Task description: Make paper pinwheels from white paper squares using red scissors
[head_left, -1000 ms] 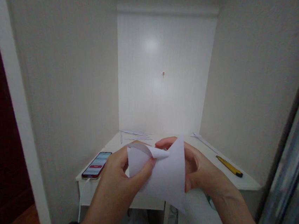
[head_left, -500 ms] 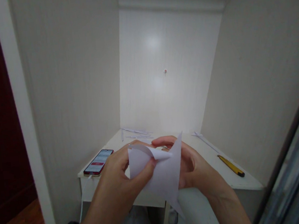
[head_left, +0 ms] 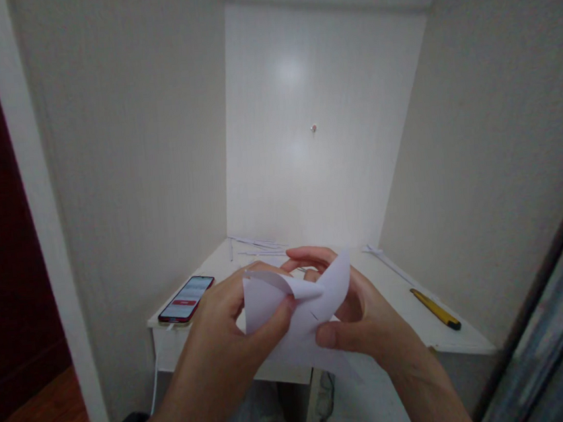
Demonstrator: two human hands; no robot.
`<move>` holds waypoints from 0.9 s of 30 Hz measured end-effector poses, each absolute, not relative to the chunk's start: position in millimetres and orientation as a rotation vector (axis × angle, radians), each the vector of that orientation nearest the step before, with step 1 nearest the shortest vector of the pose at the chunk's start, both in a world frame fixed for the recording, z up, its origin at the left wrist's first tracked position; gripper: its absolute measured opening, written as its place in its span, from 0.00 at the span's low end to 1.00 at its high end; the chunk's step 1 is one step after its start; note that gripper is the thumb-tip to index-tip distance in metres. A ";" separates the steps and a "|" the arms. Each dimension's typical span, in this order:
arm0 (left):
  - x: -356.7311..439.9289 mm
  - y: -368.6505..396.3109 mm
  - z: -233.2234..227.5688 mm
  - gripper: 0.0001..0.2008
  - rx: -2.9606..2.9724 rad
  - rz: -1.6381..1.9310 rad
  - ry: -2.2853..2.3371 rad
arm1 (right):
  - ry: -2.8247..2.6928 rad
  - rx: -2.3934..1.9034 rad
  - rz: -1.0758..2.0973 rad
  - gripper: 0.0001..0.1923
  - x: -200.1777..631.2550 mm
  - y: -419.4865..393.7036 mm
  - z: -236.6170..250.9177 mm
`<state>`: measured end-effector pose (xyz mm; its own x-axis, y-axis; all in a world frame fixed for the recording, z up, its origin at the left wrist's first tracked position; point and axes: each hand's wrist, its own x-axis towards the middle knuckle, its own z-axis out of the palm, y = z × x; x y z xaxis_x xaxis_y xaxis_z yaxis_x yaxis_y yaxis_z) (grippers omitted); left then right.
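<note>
White paper sheet (head_left: 296, 316) pinched in both hands, held in the air above the near edge of the bench (head_left: 421, 320).

Partly folded, top left corner curled over toward the right, an upper right flap pointing up and to the right, a lower tip pointing down toward the bench's near edge; long axis roughly from lower tip to upper right flap; left hand (head_left: 228, 335) in a narrow grip, thumb pressed on the sheet's front; right hand (head_left: 366, 315) likewise closed on the paper, thumb in front, fingers curled behind; red phone (head_left: 186, 300) flat at the left bench edge; yellow utility knife (head_left: 435, 309) near the right edge; thin paper strips (head_left: 259, 245) at the back; walls close on three sides, bench middle open behind the hands.
</note>
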<state>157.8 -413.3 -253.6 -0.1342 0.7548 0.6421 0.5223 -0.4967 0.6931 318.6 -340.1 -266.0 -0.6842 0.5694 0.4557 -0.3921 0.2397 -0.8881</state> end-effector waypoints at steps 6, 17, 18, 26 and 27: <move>158.9 -413.8 -251.2 0.05 1.841 1.645 1.339 | -1.609 -0.225 1.644 0.25 317.2 -338.3 -265.8; 157.9 -417.9 -253.3 0.04 1.807 1.635 1.268 | -1.565 -0.250 1.650 0.21 314.0 -338.9 -265.9; 158.4 -419.0 -252.4 0.04 1.804 1.626 1.282 | -1.564 -0.252 1.645 0.21 314.0 -339.5 -265.6; 163.8 -420.0 -248.9 0.05 1.784 1.668 1.317 | -1.596 -0.269 1.535 0.19 311.9 -346.9 -261.4; 164.2 -419.9 -248.8 0.06 1.775 1.672 1.315 | -1.601 -0.266 1.526 0.19 311.6 -347.7 -260.9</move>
<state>164.2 -419.9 -248.8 -0.1387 0.8063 0.5750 0.3688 -0.4968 0.7856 311.6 -347.7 -260.9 -0.5873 0.6809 0.4375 -0.4043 0.2214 -0.8874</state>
